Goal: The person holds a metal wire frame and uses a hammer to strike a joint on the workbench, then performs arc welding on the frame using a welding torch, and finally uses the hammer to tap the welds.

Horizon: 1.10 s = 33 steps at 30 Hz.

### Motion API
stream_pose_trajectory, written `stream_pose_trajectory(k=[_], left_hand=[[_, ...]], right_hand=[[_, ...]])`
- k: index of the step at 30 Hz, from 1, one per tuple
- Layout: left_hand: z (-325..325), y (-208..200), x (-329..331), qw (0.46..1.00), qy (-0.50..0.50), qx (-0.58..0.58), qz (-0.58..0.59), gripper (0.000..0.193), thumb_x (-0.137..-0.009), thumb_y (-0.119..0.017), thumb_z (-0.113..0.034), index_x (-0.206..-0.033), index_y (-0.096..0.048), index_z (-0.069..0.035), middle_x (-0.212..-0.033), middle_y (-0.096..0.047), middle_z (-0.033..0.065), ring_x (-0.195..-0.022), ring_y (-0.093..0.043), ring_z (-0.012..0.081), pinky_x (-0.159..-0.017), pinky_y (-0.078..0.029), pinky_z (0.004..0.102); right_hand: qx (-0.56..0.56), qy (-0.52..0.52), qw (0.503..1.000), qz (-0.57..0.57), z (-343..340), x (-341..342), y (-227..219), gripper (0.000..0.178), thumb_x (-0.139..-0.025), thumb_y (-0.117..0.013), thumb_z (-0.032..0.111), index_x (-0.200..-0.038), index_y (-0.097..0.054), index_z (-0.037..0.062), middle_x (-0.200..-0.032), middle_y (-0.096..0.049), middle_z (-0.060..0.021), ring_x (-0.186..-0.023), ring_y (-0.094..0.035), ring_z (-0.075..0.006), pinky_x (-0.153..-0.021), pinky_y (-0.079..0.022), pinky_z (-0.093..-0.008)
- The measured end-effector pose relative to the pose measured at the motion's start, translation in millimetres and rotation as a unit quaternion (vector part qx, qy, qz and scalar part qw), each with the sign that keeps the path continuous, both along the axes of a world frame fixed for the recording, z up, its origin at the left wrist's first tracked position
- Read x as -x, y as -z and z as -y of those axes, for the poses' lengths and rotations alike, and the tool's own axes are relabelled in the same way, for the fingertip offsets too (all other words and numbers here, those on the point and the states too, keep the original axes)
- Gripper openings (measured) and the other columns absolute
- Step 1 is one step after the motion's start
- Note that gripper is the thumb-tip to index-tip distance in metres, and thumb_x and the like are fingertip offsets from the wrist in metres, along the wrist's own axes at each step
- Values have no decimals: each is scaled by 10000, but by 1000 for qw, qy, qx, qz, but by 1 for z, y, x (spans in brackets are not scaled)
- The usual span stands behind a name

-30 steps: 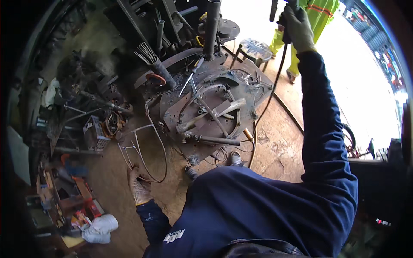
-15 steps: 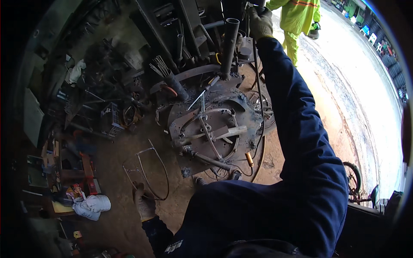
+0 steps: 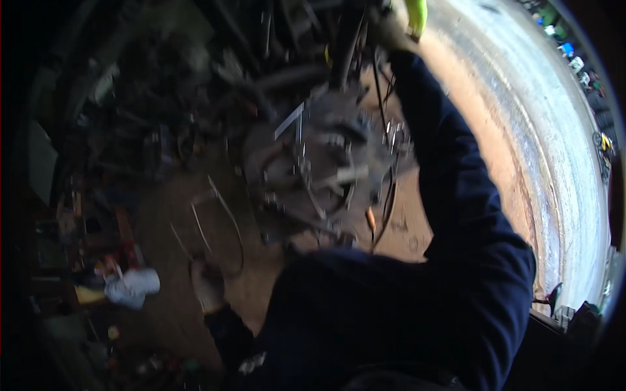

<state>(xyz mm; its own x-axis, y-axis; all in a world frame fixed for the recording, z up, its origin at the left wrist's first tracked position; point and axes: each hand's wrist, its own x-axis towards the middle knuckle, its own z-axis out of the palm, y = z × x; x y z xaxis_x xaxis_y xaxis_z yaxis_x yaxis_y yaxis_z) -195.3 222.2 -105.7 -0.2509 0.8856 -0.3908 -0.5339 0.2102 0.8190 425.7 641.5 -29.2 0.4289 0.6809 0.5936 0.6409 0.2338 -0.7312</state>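
Note:
My left hand (image 3: 208, 285), in a pale knitted glove, is low on the left and closed around the lower end of a bent metal rod frame (image 3: 226, 204). The frame has a long curved side and thinner straight bars, and hangs over the brown floor. My right arm reaches far up to the top edge. There my gloved right hand (image 3: 390, 34) is dark and smeared by motion, so its fingers and anything in them cannot be made out. A black cable (image 3: 382, 98) hangs just below it.
A dark metal worktable (image 3: 259, 159) bears curved metal pieces and an upright pipe (image 3: 347, 49). An orange handle (image 3: 371, 219) is at its near right side. White cloth bundles (image 3: 134, 287) lie at left. Part of another person's yellow-green clothing (image 3: 416, 16) shows beyond my right hand.
The whole view has shifted and blurred. The other person has mostly left the picture at the top. My left hand still holds the rod frame, now slightly higher and farther left in view.

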Motion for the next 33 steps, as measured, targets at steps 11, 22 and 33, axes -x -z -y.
stream_pose_trajectory(k=[11,22,33], left_hand=[[-13,-8,-15,999,-47,19,0,357,-926,-679,-277,-1207,-655,-58,-1170,-694,72,-1070,-661,196,-916,-547,435],[-48,43,81,995,-35,8,97,114,-918,-690,-184,-990,-668,-98,-917,-695,36,-798,-664,177,-706,-577,374],[-49,42,275,998,-23,-17,64,323,-837,-675,-86,-1122,-524,-100,-899,-501,-9,-768,-555,130,-663,-510,288]], right_hand=[[-12,-244,956,163,314,161,43,428,-778,-833,198,-1137,-652,50,-1007,-691,-137,-905,-678,-278,-798,-549,-396],[389,-136,846,337,400,284,95,335,-864,-703,247,-1165,-606,135,-1075,-597,-139,-943,-640,-371,-732,-527,-486],[458,32,837,296,406,359,79,271,-915,-651,350,-944,-571,93,-778,-657,-231,-772,-650,-471,-624,-484,-566]])
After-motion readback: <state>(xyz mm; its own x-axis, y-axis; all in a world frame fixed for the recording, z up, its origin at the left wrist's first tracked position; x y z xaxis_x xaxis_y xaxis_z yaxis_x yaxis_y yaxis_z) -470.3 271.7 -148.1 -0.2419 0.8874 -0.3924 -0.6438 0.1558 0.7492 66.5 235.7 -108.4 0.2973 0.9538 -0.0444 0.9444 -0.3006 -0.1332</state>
